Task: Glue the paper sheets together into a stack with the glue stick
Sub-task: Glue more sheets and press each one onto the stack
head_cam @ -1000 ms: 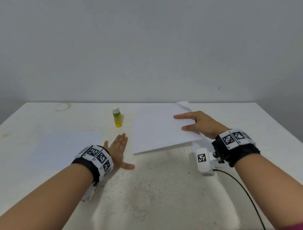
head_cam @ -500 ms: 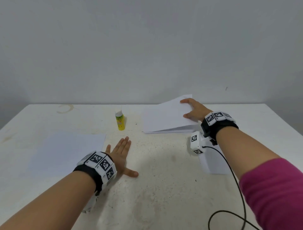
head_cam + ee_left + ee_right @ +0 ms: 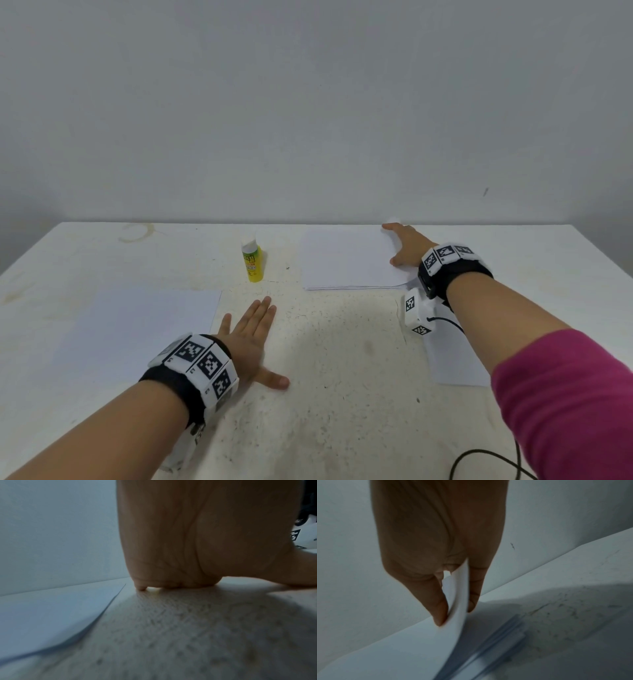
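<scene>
On the white table (image 3: 342, 377) our left hand (image 3: 248, 337) lies flat, fingers straight. Our right hand (image 3: 406, 245) pinches the top sheet (image 3: 457, 601) off the pile (image 3: 349, 260) under it (lift slowly, so only one comes).

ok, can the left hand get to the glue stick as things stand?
Probably yes. The left hand lies flat and holds nothing, and the glue stick stands upright just beyond its fingers with only bare table between. The single sheet lies off to the side.

Grey wall (image 3: 308, 102); worn, stained white table (image 3: 342, 394).
</scene>
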Tool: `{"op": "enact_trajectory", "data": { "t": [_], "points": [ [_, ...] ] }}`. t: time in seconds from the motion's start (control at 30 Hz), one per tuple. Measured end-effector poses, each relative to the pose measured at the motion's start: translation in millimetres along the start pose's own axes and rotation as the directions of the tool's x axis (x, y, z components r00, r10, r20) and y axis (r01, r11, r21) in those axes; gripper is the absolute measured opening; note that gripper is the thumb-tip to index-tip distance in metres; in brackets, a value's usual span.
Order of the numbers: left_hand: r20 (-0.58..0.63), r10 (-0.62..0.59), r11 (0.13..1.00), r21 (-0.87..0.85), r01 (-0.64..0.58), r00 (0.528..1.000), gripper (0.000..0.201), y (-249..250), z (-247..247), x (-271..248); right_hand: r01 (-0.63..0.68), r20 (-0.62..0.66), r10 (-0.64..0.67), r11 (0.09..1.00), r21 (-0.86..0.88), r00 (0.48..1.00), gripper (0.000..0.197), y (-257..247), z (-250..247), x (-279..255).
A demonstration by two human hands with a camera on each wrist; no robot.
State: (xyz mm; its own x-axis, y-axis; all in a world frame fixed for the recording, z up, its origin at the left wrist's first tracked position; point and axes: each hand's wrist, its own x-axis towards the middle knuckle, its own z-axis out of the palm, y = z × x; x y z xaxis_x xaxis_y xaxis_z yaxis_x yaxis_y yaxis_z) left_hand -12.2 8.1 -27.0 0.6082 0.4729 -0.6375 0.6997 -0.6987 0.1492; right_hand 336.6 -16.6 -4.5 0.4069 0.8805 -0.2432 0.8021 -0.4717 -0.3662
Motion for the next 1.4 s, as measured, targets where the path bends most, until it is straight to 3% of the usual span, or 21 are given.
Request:
{"op": "enact_trajectory", "data": {
  "t": [0.13,0.37,0.53,0.67,0.8,0.9,0.97,1.2,1.3,1.33,1.4],
  "points": [
    [0.007,0.004,1.0,0.001,-0.004,1.0,0.153,1,-1,-1,0.006,-0.023,-0.007,0.999,-0.044,1.0,0.077,-1,0,6],
    [0.01,0.004,1.0,-0.003,-0.004,1.0,0.153,0,0,0,-0.031,0.02,0.036,0.98,-0.196,0.999,0.083,0,5,11],
    [0.013,-0.004,1.0,-0.004,0.004,1.0,0.149,-1,0,2,-0.093,-0.004,0.098,0.923,-0.374,0.995,0.078,-4,7,12],
    [0.015,-0.004,1.0,-0.005,0.004,1.0,0.148,-1,0,1,-0.079,0.053,0.114,0.893,-0.443,0.992,0.074,-3,8,17],
    [0.023,-0.004,1.0,-0.008,0.004,1.0,0.147,-1,1,1,-0.15,0.074,0.208,0.87,-0.47,0.975,0.085,4,3,18],
    [0.026,-0.007,1.0,-0.009,0.007,1.0,0.147,-1,0,1,-0.14,0.026,0.178,0.849,-0.51,0.984,0.088,5,3,19],
    [0.027,-0.011,1.0,-0.009,0.012,1.0,0.146,0,-1,0,-0.115,0.013,0.146,0.824,-0.555,0.989,0.08,-2,2,18],
    [0.002,-0.024,1.0,-0.01,0.024,1.0,0.15,1,1,0,-0.077,0.111,0.162,0.836,-0.543,0.981,0.038,-12,-1,19],
    [-0.001,-0.019,1.0,-0.007,0.019,1.0,0.156,0,2,0,-0.092,0.097,0.154,0.881,-0.464,0.983,0.016,1,0,23],
    [-0.003,-0.019,1.0,-0.006,0.019,1.0,0.158,-1,2,0,-0.093,0.094,0.15,0.889,-0.449,0.984,0.017,4,-1,23],
    [-0.01,-0.021,1.0,-0.005,0.021,1.0,0.16,-1,2,1,-0.104,0.09,0.153,0.908,-0.405,0.984,0.042,3,-7,12]
  ]
}}
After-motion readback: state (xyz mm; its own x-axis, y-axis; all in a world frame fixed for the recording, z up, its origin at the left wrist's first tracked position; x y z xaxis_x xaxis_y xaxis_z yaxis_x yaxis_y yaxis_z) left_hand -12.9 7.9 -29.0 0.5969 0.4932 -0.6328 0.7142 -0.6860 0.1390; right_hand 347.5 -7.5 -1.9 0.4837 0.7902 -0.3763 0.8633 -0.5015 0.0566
